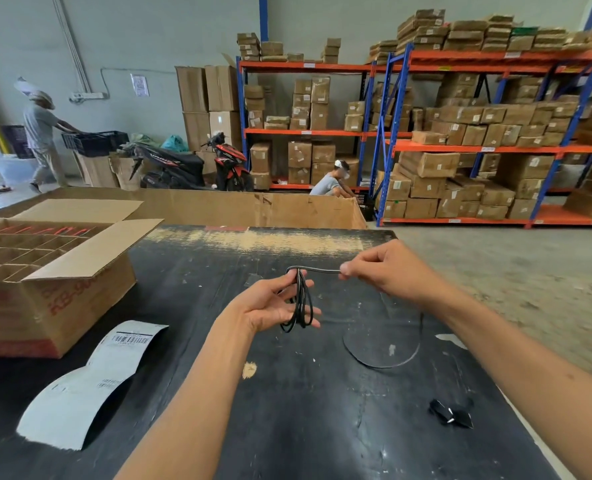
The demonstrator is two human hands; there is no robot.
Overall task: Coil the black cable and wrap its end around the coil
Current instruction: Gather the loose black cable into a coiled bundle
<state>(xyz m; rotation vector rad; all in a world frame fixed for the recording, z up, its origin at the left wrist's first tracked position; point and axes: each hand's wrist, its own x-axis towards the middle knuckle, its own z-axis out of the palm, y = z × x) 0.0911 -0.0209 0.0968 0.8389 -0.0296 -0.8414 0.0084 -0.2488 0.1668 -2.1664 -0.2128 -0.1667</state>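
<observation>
1. The person's left hand (278, 304) is raised above the scuffed black tabletop (218, 393), palm turned up, fingers partly curled and slightly spread.
2. Several loops of thin black cable (301, 299) hang over those fingers as a narrow coil, pinned at the top between thumb and forefinger.
3. The right hand (382, 268) is beside it at about the same height, its thumb and forefinger pinched together on a straight run of the same cable that stretches tight from the top of the coil.
4. Past the right hand, the rest of the cable drops to the tabletop and curves in a wide loose arc under the right forearm.
5. A small crumpled black plastic piece (452, 413) lies on the tabletop near the right elbow, apart from the cable.
6. To the left, a curled white paper label with a barcode (90, 379) lies just in front of an open brown cardboard box with dividers (45, 289).
</observation>
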